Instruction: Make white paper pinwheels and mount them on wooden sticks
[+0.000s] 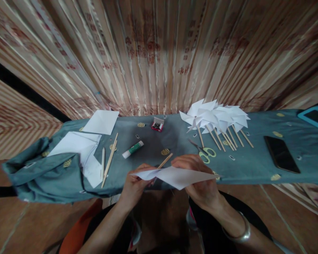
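A folded white sheet of paper [178,177] stretches between my hands over the table's front edge, its corners spread sideways. My left hand [137,183] pinches its left end. The right end lies in my right hand [198,173], which has its fingers curled behind and above the paper; part of them is hidden. A thin wooden stick [166,160] shows just behind the paper, and whether a hand touches it I cannot tell. Green-handled scissors [208,153] lie just beyond my right hand. Farther left of the stick rests a green and white glue stick [133,149].
Several finished white paper pinwheels [217,116] on sticks lie at the back right. A small open red box of pins [157,125] sits at the back middle. White paper sheets [76,143], loose sticks [110,162] and a white pencil [103,164] are left; a black phone [281,154] is right.
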`<action>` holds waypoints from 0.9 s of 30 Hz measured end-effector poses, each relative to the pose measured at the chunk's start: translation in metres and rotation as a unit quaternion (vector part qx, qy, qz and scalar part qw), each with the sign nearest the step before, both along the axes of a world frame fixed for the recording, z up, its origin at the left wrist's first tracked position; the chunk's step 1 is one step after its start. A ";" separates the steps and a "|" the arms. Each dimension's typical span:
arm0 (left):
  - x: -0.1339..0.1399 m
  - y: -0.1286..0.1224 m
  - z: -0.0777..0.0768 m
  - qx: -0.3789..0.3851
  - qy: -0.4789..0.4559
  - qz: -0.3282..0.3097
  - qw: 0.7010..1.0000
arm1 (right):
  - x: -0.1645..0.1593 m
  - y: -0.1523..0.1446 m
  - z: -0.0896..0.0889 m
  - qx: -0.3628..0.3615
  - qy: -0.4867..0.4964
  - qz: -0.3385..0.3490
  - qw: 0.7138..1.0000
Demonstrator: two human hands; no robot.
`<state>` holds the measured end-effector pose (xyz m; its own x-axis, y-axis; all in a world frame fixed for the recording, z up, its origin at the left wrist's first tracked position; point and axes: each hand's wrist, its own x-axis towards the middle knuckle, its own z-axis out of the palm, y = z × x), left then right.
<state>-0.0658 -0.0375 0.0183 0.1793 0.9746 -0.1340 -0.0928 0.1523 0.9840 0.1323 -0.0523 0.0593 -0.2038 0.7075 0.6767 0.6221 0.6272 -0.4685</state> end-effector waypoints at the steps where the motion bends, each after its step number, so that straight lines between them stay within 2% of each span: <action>1: 0.000 0.000 0.000 0.003 0.007 -0.003 1.000 | 0.000 0.000 0.000 -0.003 -0.001 0.001 1.000; 8: -0.001 0.001 0.003 0.012 0.016 -0.006 1.000 | 0.001 0.001 0.001 -0.001 -0.008 0.008 1.000; 16: 0.002 -0.003 0.004 -0.078 -0.043 -0.013 0.996 | 0.003 0.000 -0.001 -0.012 -0.007 0.004 1.000; 27: 0.001 -0.006 0.002 -0.073 -0.024 -0.024 0.997 | 0.004 0.001 0.002 -0.020 0.000 -0.010 1.000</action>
<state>-0.0649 -0.0436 0.0203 0.2357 0.9353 -0.2638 -0.1279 0.2990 0.9457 0.1362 -0.0517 0.0610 -0.1895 0.7378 0.6479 0.6350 0.5954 -0.4922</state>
